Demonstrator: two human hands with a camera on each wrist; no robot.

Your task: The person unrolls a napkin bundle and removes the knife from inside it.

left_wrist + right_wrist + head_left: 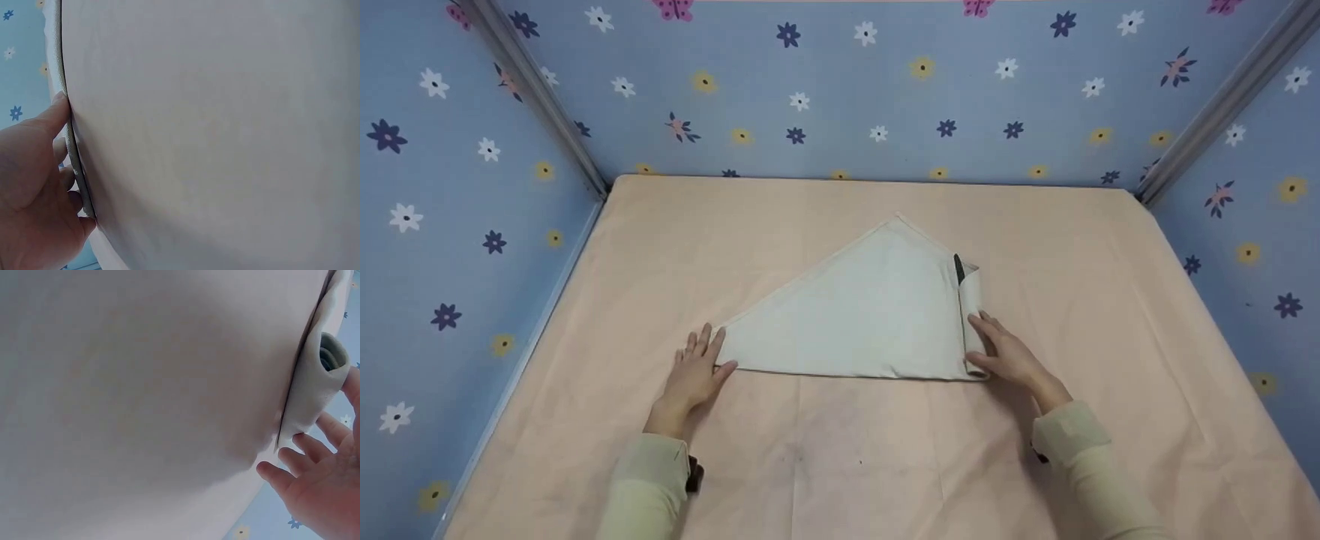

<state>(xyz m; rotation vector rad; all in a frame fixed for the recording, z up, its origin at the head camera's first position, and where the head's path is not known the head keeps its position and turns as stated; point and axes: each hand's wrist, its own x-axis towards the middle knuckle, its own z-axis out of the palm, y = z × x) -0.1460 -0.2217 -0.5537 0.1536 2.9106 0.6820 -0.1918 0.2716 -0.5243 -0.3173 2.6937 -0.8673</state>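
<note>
Crosswise, pale cloth point(847, 315), long axis left-to-right, peak point(897, 229) pointing away, left grip point(691, 377) and right grip point(1009, 357) spread

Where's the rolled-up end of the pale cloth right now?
In the head view, the rolled end is at the pale cloth's right side, touched by the right hand.

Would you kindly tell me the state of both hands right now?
Left hand: open, fingers touching the left end of the pale cloth.
Right hand: open, thumb and fingers touching the cloth's rolled end.
</note>
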